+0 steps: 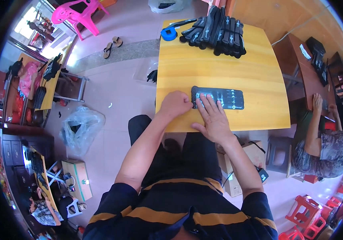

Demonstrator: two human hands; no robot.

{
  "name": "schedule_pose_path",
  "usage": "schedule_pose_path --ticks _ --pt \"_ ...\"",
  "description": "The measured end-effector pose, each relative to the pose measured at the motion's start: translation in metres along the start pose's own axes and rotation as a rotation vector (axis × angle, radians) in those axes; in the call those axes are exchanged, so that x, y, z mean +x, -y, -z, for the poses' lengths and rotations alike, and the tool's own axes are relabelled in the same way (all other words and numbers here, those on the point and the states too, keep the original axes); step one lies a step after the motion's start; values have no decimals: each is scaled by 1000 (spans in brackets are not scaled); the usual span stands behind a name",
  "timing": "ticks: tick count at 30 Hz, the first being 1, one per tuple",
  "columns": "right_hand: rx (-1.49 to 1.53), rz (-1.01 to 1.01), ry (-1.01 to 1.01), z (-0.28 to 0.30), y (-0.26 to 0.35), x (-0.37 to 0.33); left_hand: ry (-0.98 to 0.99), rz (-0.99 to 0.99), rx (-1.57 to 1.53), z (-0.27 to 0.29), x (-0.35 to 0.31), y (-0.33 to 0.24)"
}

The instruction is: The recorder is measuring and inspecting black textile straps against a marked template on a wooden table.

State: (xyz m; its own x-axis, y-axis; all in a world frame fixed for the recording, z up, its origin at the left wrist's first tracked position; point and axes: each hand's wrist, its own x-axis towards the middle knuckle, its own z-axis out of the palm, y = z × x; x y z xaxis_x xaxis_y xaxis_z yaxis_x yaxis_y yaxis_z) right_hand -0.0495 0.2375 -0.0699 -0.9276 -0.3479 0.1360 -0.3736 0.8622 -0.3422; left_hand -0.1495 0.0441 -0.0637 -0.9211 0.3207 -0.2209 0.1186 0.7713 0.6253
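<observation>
A flat, dark rectangular packet (pixel 235 96) with pale printed marks and a shiny middle lies lengthwise near the front edge of the yellow wooden table (pixel 219 70). My right hand (pixel 215 120) rests on it palm down, fingers stretched out, the thumb off to the left on the tabletop. Curled into a fist, my left hand (pixel 175 105) sits at the packet's left end. Whatever its fingers may pinch is hidden. At the far end of the table lies a pile of similar dark, narrow packets (pixel 215 34), beside a blue tape measure (pixel 169 33).
On the right, another person (pixel 323 154) sits at a brown table (pixel 299 60). Cardboard boxes (pixel 243 160) stand below my right forearm. To the left are a clear plastic bag (pixel 81 128), sandals (pixel 111 47) and a pink chair (pixel 75 16). Red stools (pixel 305 212) stand at lower right.
</observation>
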Motion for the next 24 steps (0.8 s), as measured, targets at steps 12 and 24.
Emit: schedule_pose_path --ticks 12,24 --pt "-160 -337 -27 25 -68 -55 24 5 -22 7 -1 -5" --pt "13 -104 -103 25 -4 -6 34 -10 -50 0 2 2"
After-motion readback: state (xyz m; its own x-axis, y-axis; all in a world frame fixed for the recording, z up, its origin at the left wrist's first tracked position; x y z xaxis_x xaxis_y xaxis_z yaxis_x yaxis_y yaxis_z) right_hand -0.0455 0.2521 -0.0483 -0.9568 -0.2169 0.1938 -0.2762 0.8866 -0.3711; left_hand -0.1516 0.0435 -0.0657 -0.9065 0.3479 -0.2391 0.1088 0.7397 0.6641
